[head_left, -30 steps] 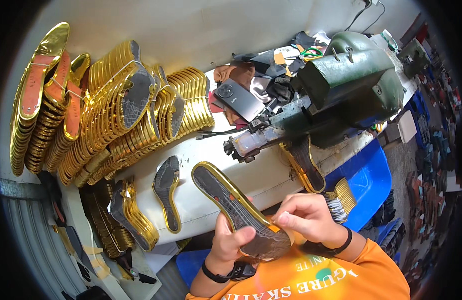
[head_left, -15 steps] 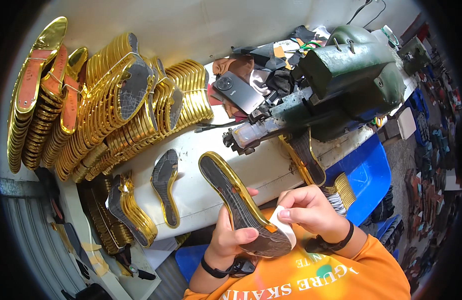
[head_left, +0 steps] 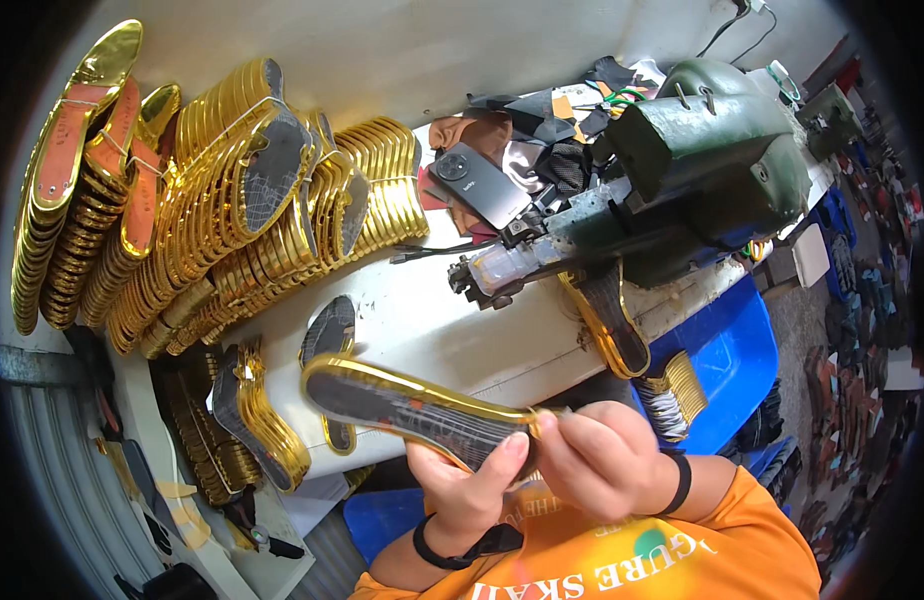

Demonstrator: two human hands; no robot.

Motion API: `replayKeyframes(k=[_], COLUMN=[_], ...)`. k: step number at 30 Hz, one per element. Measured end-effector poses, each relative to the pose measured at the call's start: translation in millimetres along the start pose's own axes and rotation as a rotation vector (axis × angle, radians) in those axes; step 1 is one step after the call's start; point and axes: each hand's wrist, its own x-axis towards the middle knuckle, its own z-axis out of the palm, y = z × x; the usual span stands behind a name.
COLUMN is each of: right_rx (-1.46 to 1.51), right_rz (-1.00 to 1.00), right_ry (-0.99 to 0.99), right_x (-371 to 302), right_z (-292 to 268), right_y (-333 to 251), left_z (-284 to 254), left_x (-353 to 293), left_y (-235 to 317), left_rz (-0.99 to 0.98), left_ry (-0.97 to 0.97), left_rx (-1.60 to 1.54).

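Observation:
A shoe insole (head_left: 412,400) with a dark grey underside and a shiny gold rim is held before my chest, its broad end pointing left. My left hand (head_left: 462,490) is closed around its narrower part from below, thumb along the near edge. At the right end, my right hand (head_left: 602,465) pinches the heel edge between thumb and fingers. The white piece at that end is almost wholly hidden by my fingers. Just behind the held insole, a similar single insole (head_left: 329,332) lies on the white worktable (head_left: 432,345), partly covered by it.
Tied stacks of gold insoles (head_left: 202,200) fill the table's left. A dark green sewing machine (head_left: 722,150) stands right, with an insole (head_left: 614,310) under it. A phone (head_left: 479,187) rests on scraps. A blue bin (head_left: 732,350) holds more gold-rimmed pieces. A smaller bundle (head_left: 257,415) sits at the left edge.
The insole has swung from steep to nearly level, its broad end moving left and down. My right hand has shifted slightly left and down, and the white piece is now mostly out of sight.

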Motion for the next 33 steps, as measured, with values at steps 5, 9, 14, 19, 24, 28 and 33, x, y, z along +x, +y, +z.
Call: replayKeyframes(k=[5, 9, 14, 19, 24, 28, 33], right_rx=[-0.154, 0.037, 0.72, 1.328, 1.379, 1.141, 1.351], right_rz=[0.03, 0.111, 0.548, 0.841, 0.743, 0.758, 0.958], right_ry=[-0.069, -0.141, -0.2, -0.692, -0.839, -0.821, -0.819], right_x=[-1.1, -3.2, 3.9, 17.8, 23.5, 21.4, 18.0], right_z=[25.5, 27.6, 9.5, 5.0, 12.7, 19.2, 24.3], right_y=[-15.6, -4.5, 31.3, 54.1, 61.7, 59.0, 59.1], left_z=[6.8, -1.8, -20.7, -21.8, -22.5, -15.0, -26.8], left_x=[2.4, 15.5, 24.7, 26.3, 33.6, 38.9, 57.9], left_y=[-9.7, -1.6, 2.1, 13.7, 13.1, 13.7, 9.7], left_rz=[0.143, -0.049, -0.225, -0.385, -0.493, -0.399, -0.328], left_ry=[0.161, 0.19, 0.007, -0.137, -0.165, -0.07, -0.067], left_rx=[-0.094, -0.12, -0.284, -0.382, -0.411, -0.291, -0.296])
